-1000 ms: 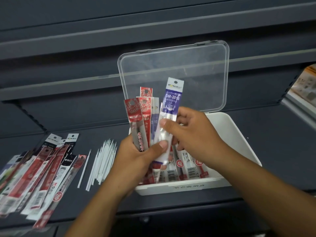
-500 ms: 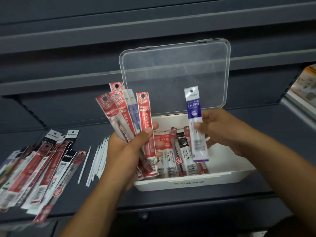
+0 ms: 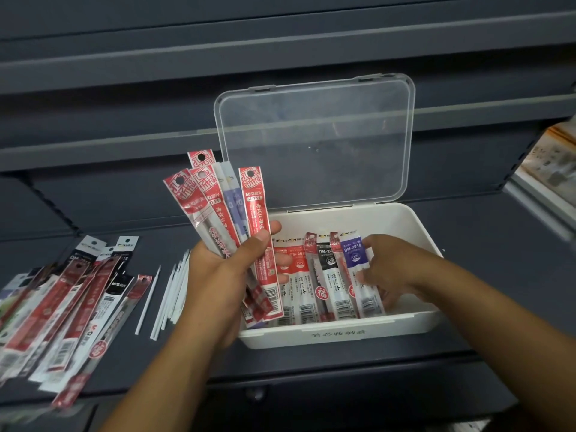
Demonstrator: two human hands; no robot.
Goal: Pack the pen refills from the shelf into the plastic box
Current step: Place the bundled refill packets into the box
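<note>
- Your white plastic box (image 3: 343,335), clear lid (image 3: 314,141) upright, sits near the shelf's (image 3: 486,275) front edge. A row of refill packets (image 3: 307,288) fills its left half.
- Your right hand (image 3: 394,269) pinches the blue-labelled packet (image 3: 355,260) at the row's right end.
- Your left hand (image 3: 223,275) grips a fan of packets (image 3: 215,207) over the box's left edge.
- A packet pile (image 3: 71,307) and loose white refills (image 3: 174,291) lie to the left.

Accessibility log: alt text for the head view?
The right hand holds a purple refill packet in the open white plastic box, beside other packets. The left hand grips a fan of mostly red packets; more packets and loose white refills lie on the dark shelf.
</note>
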